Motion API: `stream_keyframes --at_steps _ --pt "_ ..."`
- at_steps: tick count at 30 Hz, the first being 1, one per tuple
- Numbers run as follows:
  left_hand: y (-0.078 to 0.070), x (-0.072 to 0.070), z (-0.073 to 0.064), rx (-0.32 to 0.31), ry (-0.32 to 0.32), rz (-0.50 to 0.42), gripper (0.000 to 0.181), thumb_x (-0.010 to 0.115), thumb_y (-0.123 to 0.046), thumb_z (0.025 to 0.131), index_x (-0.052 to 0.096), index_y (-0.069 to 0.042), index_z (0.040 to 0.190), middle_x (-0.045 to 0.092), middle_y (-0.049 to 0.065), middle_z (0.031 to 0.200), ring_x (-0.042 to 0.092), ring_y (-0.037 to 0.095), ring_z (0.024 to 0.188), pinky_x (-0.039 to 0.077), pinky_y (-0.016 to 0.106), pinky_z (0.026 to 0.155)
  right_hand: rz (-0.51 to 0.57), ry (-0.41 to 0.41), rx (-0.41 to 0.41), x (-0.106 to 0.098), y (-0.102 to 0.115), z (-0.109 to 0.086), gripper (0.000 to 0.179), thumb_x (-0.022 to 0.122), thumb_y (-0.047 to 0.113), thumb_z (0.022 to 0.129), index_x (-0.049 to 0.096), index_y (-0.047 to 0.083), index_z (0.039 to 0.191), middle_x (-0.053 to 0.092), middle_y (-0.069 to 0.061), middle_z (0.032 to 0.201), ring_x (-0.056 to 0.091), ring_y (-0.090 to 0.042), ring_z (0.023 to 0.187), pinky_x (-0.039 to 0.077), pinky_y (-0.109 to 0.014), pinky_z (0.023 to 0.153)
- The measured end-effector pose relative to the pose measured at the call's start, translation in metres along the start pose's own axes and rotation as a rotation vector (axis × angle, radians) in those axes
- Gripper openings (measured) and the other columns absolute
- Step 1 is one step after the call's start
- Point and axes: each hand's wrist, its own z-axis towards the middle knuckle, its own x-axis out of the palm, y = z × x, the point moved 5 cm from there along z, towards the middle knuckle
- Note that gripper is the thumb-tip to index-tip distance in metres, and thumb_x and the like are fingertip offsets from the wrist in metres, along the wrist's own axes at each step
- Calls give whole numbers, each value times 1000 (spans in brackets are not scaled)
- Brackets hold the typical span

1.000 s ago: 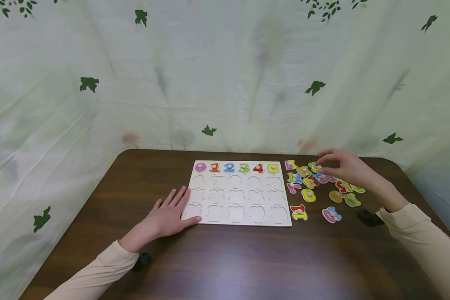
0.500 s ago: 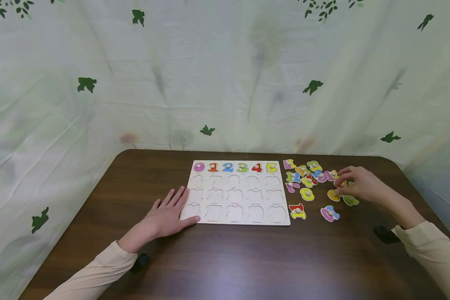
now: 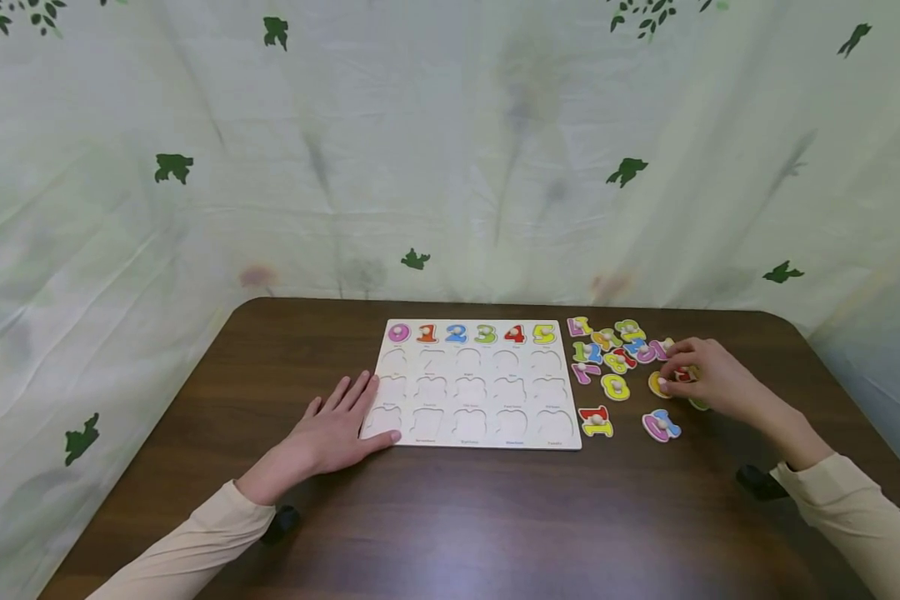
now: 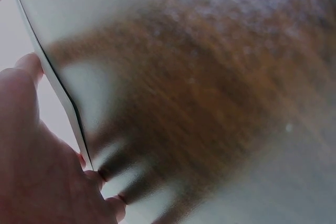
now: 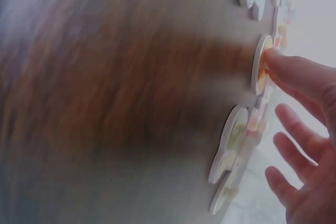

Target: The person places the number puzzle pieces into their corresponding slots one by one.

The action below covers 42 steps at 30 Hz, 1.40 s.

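Note:
My left hand [image 3: 333,432] lies spread on the left edge of a white number puzzle board [image 3: 490,368], thumb over its lower corner. Numbers 0 to 5 fill the board's top row; the rows below are vacant outlined recesses. My right hand [image 3: 712,379] is at the right of a group of number pieces and pinches a round orange puzzle piece [image 3: 656,383] between thumb and forefinger. In the right wrist view the thumb presses on this orange piece's face, and the other fingers are loosely bent. The number it bears is hidden.
Beside the board's right edge lie several loose pieces: a yellow zero-shaped one [image 3: 615,387], a red-and-yellow one [image 3: 596,422], and a pink-and-blue one [image 3: 661,425]. Some overlap, and a green one [image 5: 231,135] is partly under my right hand. A patterned curtain [image 3: 450,167] hangs behind the brown table [image 3: 450,525].
My right hand moved from the back of the group toward the right-hand pieces, then slightly left onto the orange piece, which shifted a little left. The left hand stayed on the board.

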Motion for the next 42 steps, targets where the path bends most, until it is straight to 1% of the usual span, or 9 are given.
stream_keyframes --at_steps 3,10,15,20,27,31,34,37,42 --pt "0 -1 -1 -2 2 7 109 40 -84 82 12 -12 159 8 9 165 6 35 149 12 67 109 2 -14 -28 0 8 2 9 82 16 81 75 13 85 59 -22 114 47 -42 109 37 -60 90" --pt "-5 -7 -6 -1 16 2 109 39 -83 83 13 -10 159 9 11 164 7 36 149 11 67 109 96 -53 -92 6 29 12 8 82 14 81 75 15 86 61 -20 116 49 -38 110 41 -54 85" --pt "-3 -3 -5 -8 13 13 109 37 -85 82 11 -13 159 7 8 165 5 34 149 11 66 110 137 -62 -111 15 49 23 7 81 20 83 76 19 88 60 -15 118 46 -36 113 38 -53 88" --pt "-6 -6 -7 0 10 5 108 41 -83 83 12 -11 159 8 10 164 6 35 149 11 66 110 176 -60 -142 25 74 36 7 81 25 83 77 24 88 60 -11 121 49 -31 112 43 -48 82" --pt "-5 -6 -6 3 3 6 107 40 -82 84 11 -12 159 8 10 164 6 35 149 12 66 110 264 -34 -204 40 110 62 10 82 20 82 77 19 91 59 -14 123 49 -32 116 43 -52 88" --pt "-1 -1 -2 1 -2 12 110 38 -86 81 11 -14 159 7 8 165 6 34 149 12 67 110 266 -31 -221 46 134 77 9 82 22 82 78 20 90 59 -13 123 49 -31 117 42 -51 89" --pt "3 2 0 -7 -12 14 110 37 -86 81 10 -15 160 7 6 165 5 33 149 13 66 110 263 -33 -230 51 149 88 8 82 24 82 77 22 87 61 -11 123 50 -29 116 37 -51 92" --pt "3 1 0 -8 -14 13 109 37 -86 81 10 -16 160 7 6 165 5 32 149 13 66 110 278 -24 -230 56 164 101 9 83 25 80 77 22 85 62 -10 122 49 -29 117 36 -51 94" --pt "-1 -2 -4 2 -3 10 110 37 -86 81 11 -14 159 7 8 165 5 33 149 12 66 110 323 16 -203 68 184 123 10 83 27 81 77 20 84 61 -9 123 48 -28 118 40 -47 95"
